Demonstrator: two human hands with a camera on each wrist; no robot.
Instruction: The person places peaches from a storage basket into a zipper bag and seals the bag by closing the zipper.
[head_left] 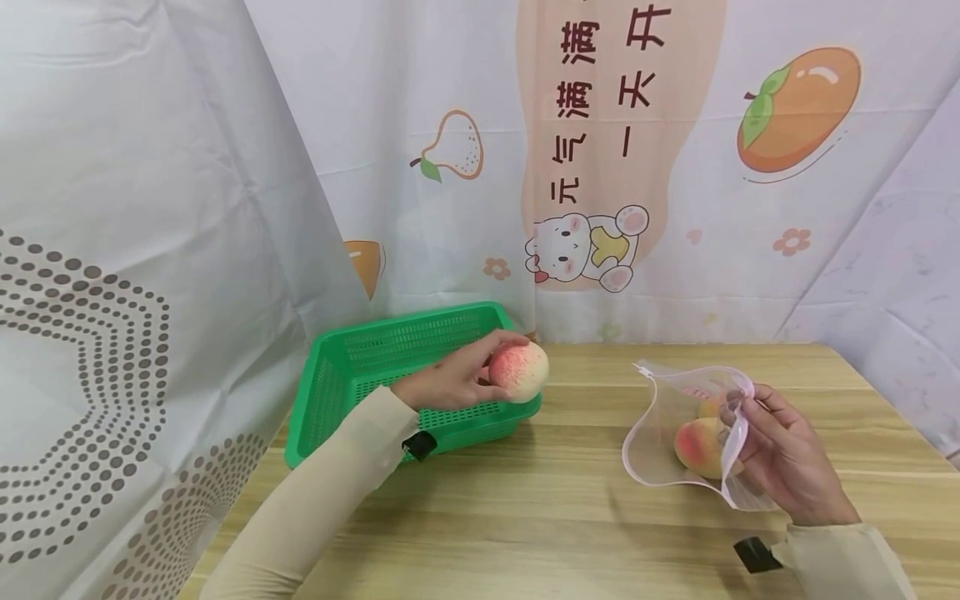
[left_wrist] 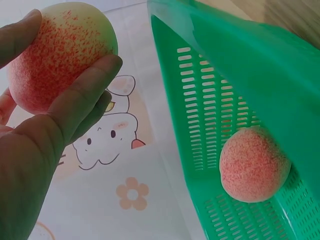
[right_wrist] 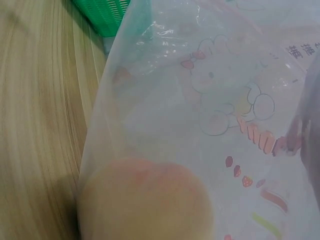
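"Two holds showing?"
"Yes, I see the left hand (head_left: 457, 377) with fingers curled around a peach (head_left: 527, 372) near the green basket (head_left: 408, 335); the right hand (head_left: 789, 454) pinches a translucent bag (head_left: 654, 421) containing fruit (head_left: 699, 447)."

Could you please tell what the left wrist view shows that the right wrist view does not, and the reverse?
Only the left wrist view: the left grip holding a peach, and another peach inside the green basket.

Only the right wrist view: a translucent bag and one bagged peach.

Both: parts of the basket, the wood-grain tabletop and the printed cartoon animal.
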